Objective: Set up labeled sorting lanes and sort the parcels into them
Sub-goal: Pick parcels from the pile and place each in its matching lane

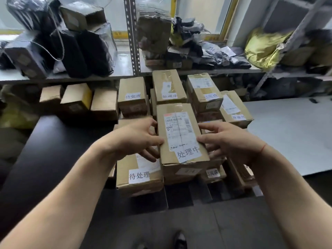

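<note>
A long cardboard parcel (181, 139) with a shipping label and a white tag reading 处理中 sits in the middle stack. My left hand (133, 139) grips its left side, and my right hand (226, 139) grips its right side. Behind it lies another box tagged 处理中 (168, 87). To the left are two boxes tagged 待处理, a near one (138, 175) and a far one (132, 94). On the right stand boxes tagged 已完成, one far (203, 92) and one near and low (213, 174), partly hidden by my right hand.
A further tagged box (233, 108) lies far right beside a grey table (291, 132). Small plain boxes (77, 97) sit at the left under a metal shelf (107, 76) loaded with black bags and parcels. A dark surface (53, 141) lies left.
</note>
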`<state>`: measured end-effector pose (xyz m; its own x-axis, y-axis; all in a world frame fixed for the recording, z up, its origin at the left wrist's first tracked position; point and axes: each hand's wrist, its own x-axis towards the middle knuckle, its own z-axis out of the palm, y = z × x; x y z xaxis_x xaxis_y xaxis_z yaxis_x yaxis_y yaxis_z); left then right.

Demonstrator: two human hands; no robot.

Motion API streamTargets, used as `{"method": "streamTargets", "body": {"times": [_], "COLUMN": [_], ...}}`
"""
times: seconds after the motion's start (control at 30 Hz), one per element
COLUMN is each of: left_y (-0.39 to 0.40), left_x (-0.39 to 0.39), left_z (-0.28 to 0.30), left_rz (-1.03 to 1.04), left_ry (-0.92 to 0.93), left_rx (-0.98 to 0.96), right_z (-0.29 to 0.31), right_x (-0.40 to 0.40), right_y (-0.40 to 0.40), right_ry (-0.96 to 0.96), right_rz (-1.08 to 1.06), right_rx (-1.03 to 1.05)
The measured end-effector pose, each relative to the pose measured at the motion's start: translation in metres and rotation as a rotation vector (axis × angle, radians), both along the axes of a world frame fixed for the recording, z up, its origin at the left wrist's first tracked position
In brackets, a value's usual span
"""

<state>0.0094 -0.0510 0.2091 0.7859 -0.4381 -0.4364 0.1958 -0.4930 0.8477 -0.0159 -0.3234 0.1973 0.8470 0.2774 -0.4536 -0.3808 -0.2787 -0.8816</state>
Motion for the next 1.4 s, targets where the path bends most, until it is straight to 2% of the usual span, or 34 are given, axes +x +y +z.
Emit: {"method": "streamTargets", "body": {"times": [0.17, 0.33, 0.43, 0.47, 0.53, 0.57, 0.7, 0.83, 0.9, 1.03, 1.17, 1.23, 1.33, 1.4], "left_y": [-0.033, -0.065, -0.081, -0.084, -0.086, -0.088, -0.088, -0.084, -0.082, -0.083, -0.080, -0.079, -0.078, -0.076], "left_x": [0.023, 0.047, 0.054, 0.056, 0.049, 0.052, 0.062, 0.066, 0.068, 0.062, 0.062, 0.058, 0.058, 0.056], "left_z": [-0.015, -0.041, -0.048, -0.047, -0.052, -0.058, -0.074, -0.074, -0.080, -0.072, -0.065, -0.063, -0.061, -0.057], "left_rz": [0.008, -0.083, 0.052, 0.020, -0.161, -0.151, -0.145, -0.208, -0.174, -0.182, -0.087, -0.142, -0.050, -0.012], "left_ry": [0.053, -0.082, -0.009, 0.013, -0.124, -0.132, -0.077, -0.077, -0.005, -0.102, 0.005, -0.047, -0.022, -0.094], "left_rx": [0.112, 0.465, 0.399, 0.434, 0.665, 0.694, 0.640, 0.702, 0.682, 0.624, 0.554, 0.557, 0.452, 0.418], "right_z": [-0.027, -0.059, -0.068, -0.071, -0.077, -0.081, -0.092, -0.100, -0.104, -0.107, -0.105, -0.101, -0.092, -0.086], "right_x": [0.026, 0.049, 0.055, 0.055, 0.055, 0.054, 0.054, 0.055, 0.055, 0.055, 0.054, 0.055, 0.058, 0.060], "right_y": [-0.019, -0.024, -0.024, -0.023, -0.021, -0.021, -0.020, -0.021, -0.021, -0.022, -0.020, -0.019, -0.017, -0.016], "right_ry": [0.097, 0.118, 0.108, 0.105, 0.093, 0.085, 0.092, 0.081, 0.078, 0.079, 0.081, 0.069, 0.004, -0.047], "right_rz": [0.006, -0.002, -0.014, -0.023, -0.045, -0.042, -0.042, -0.048, -0.045, -0.051, -0.078, -0.087, -0.081, -0.077], "right_rx": [-0.010, -0.090, -0.098, -0.095, -0.091, -0.095, -0.081, -0.079, -0.080, -0.070, -0.068, -0.086, -0.156, -0.191]}}
